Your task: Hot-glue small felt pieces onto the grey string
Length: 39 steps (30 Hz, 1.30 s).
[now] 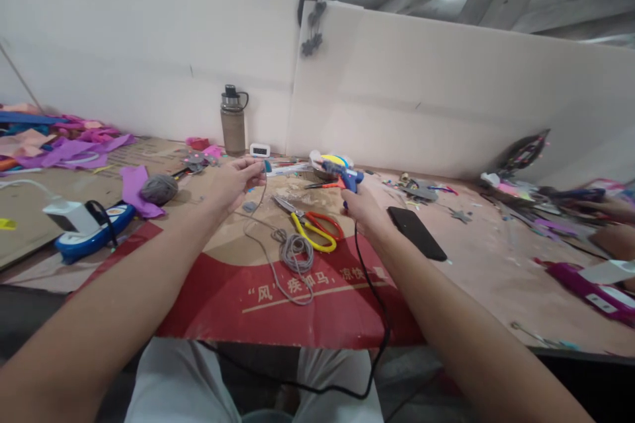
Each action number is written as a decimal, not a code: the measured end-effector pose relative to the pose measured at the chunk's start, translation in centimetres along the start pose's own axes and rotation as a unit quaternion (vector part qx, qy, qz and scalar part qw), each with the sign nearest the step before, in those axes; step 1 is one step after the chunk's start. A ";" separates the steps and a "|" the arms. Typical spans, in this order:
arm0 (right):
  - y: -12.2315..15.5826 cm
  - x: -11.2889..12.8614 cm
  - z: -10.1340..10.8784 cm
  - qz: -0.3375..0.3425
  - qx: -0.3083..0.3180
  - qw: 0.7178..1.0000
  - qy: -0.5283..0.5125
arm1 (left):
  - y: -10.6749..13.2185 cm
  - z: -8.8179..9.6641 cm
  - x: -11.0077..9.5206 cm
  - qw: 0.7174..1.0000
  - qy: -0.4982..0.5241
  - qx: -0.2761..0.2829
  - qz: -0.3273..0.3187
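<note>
My left hand (243,178) is closed in a pinch, raised over the cardboard, on a small teal piece (267,166). Grey yarn (253,221) hangs down from near those fingers and runs to a loose coil (296,252) on the red print. A blue glue gun (351,178) is gripped in my right hand (361,203), its nozzle pointing left towards the other hand. From its handle a black cord (372,291) drops over the table edge. Between the hands lie scissors (310,228) with one yellow and one orange handle loop.
A black phone (417,232) lies right of my right forearm. At left are a blue power strip (94,234), a grey yarn ball (159,190) and purple scraps (74,152). A bottle (233,122) stands by the white partition (397,92). Another person's hand (615,238) is at far right.
</note>
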State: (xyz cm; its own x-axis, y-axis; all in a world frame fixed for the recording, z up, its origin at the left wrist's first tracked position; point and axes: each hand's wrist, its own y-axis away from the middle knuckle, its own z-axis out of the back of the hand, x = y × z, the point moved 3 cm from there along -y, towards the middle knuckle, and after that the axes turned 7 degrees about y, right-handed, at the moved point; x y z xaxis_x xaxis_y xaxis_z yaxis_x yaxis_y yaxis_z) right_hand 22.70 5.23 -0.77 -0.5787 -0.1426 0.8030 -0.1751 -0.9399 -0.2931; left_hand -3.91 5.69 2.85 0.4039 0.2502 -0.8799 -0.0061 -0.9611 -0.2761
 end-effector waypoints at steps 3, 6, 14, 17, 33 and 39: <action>1.5 3.1 0.0 0.061 -0.018 0.986 -0.157 | 0.0 0.1 0.3 0.997 0.055 -0.021 0.041; 3.6 6.0 -0.8 0.115 0.041 0.969 -0.216 | 0.0 0.3 0.7 0.993 0.078 -0.042 0.081; 6.3 7.2 -0.9 0.241 0.027 0.968 -0.070 | 0.9 -1.1 1.4 0.990 0.078 -0.058 0.099; 6.3 6.9 -0.8 0.231 0.022 0.972 -0.037 | 1.1 -1.3 1.5 0.991 0.071 -0.069 0.094; 6.7 6.9 -1.4 0.235 0.032 0.971 0.029 | 1.1 -1.0 1.5 0.995 0.037 -0.047 0.079; 6.7 6.8 -1.6 0.247 0.029 0.967 0.050 | 1.2 -1.2 1.6 0.997 0.015 -0.033 0.066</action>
State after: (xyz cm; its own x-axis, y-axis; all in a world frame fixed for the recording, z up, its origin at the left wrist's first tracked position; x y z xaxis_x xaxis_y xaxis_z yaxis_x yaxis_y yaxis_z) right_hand 16.37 -1.50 1.90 -0.6549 -0.5508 0.5174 0.1859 -0.7810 -0.5962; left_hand -2.23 4.81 1.60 0.4310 0.1192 -0.8945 -0.0015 -0.9911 -0.1328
